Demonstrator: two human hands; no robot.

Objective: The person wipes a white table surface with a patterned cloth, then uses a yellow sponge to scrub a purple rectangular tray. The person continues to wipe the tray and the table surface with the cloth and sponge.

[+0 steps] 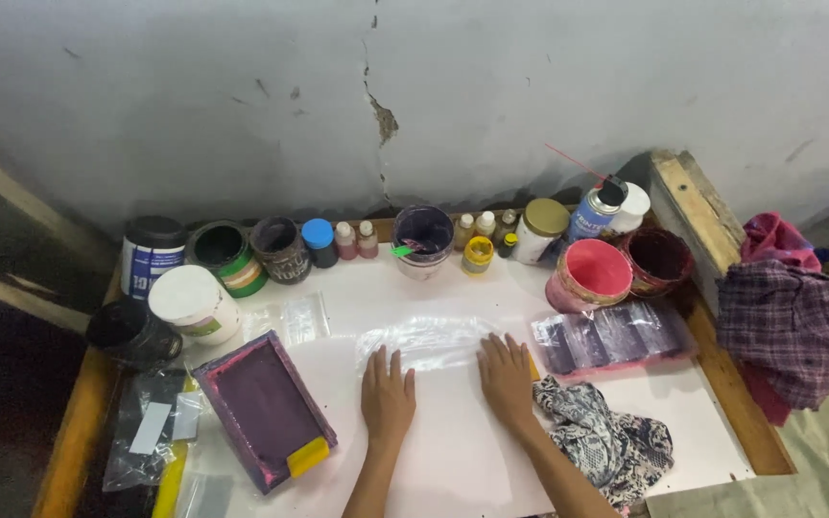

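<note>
Plastic sheet point(424, 342): left hand point(388, 395), right hand point(506, 377) press flat, fingers point(383, 364) spread.

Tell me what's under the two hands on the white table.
Both the left hand and right hand press flat on a clear plastic bag lying on the white table. The bag's contents cannot be made out.

Head camera looks steeply down, close over the table point(453, 480), facing the wall point(434, 86).
</note>
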